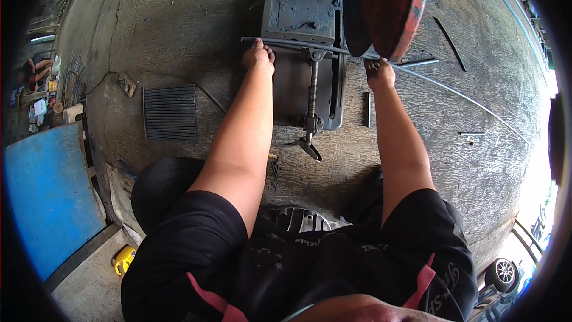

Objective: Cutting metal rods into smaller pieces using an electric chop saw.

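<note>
A long thin metal rod point(476, 101) lies across the cut-off saw's base point(292, 92) and runs off to the right over the floor. My left hand point(259, 57) is closed around its left end. My right hand point(380, 74) is closed on the rod just right of the saw's dark disc, under the red guard point(412, 12); its fingertips are partly hidden. Between my hands, the clamp screw point(313, 83) points toward me, with its head close against the rod. Past the rod is a metal plate point(298, 15) strewn with dark filings.
A row of cut rods point(170, 112) lies on the floor at the left. Short pieces point(367, 109) and a dark bar point(450, 44) lie to the right. A blue panel point(50, 197) and a yellow tape measure point(123, 260) are at the lower left.
</note>
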